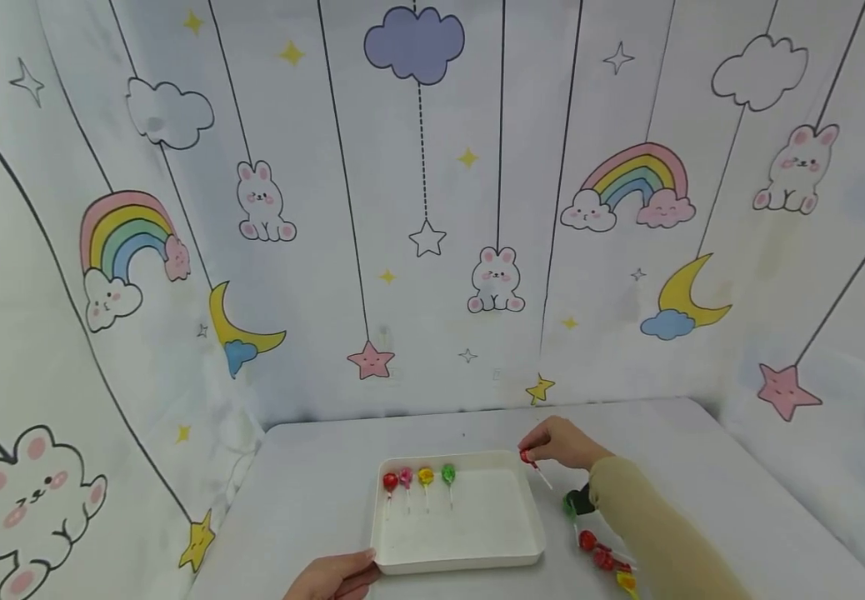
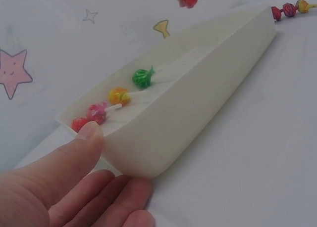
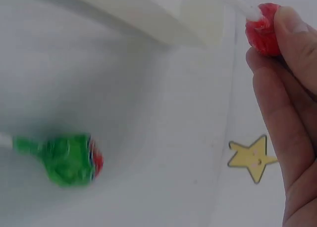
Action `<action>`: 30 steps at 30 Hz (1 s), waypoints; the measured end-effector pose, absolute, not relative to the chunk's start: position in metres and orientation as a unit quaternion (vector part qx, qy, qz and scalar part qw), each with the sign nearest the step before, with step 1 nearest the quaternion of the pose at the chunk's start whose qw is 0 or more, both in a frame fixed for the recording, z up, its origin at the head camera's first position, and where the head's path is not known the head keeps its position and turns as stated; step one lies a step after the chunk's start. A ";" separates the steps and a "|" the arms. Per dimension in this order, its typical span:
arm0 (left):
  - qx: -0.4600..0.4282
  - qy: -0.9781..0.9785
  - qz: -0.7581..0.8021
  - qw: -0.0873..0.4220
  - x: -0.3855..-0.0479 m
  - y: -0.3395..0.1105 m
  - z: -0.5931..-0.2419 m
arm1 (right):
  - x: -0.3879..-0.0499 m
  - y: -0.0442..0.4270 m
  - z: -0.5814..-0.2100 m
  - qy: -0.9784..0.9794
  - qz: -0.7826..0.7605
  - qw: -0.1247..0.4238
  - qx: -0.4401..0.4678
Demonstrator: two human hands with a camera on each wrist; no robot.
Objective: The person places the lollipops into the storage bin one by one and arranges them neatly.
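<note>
A white tray (image 1: 462, 533) rests on the table with a row of lollipops along its far left part: a red one (image 1: 391, 481), a pink one (image 1: 406, 477), a yellow one (image 1: 426, 476) and a green one (image 1: 448, 473). At the near left corner my left hand (image 1: 337, 575) holds the tray, thumb over the rim and fingers against the outside. Above the tray's far right corner, my right hand (image 1: 566, 442) pinches a red lollipop (image 3: 265, 31) by its head between thumb and fingers. Its white stick hangs free toward the lower right in the head view.
Right of the tray, partly under my right sleeve (image 1: 657, 525), more lollipops lie on the table: a green one (image 3: 72, 158), two red ones (image 1: 587, 541) and a yellow one (image 1: 627, 581). A dark patch shows by the sleeve. Behind stands a patterned backdrop (image 1: 432, 317).
</note>
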State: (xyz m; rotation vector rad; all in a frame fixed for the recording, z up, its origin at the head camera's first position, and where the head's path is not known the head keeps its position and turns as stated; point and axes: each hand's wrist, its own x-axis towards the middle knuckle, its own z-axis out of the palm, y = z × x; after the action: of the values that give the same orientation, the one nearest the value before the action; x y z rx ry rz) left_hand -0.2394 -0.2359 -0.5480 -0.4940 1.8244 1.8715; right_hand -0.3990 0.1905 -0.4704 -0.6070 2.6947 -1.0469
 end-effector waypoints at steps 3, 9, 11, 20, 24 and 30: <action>-0.179 0.665 0.686 0.235 -0.239 -0.236 -0.547 | -0.405 0.163 -0.477 0.918 -0.346 0.073 -0.178; -0.181 0.661 0.691 0.230 -0.239 -0.234 -0.547 | -0.405 0.111 -0.493 0.924 -0.356 0.065 -0.120; -0.182 0.659 0.693 0.230 -0.239 -0.234 -0.547 | -0.404 0.100 -0.499 0.927 -0.349 0.067 -0.119; -0.177 0.656 0.697 0.227 -0.238 -0.234 -0.548 | -0.400 0.071 -0.528 0.952 -0.291 0.029 -0.090; -0.175 0.657 0.697 0.226 -0.238 -0.234 -0.548 | -0.395 0.065 -0.527 0.957 -0.277 0.022 -0.087; -0.179 0.658 0.695 0.226 -0.238 -0.234 -0.548 | -0.386 0.057 -0.519 0.965 -0.248 0.004 -0.089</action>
State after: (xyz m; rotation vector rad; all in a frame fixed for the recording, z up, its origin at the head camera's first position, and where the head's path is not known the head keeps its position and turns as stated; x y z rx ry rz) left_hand -0.2385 -0.2343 -0.5484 -0.4934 1.8155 1.9175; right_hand -0.3857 0.0570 -0.5189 -0.2792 3.0221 -0.7777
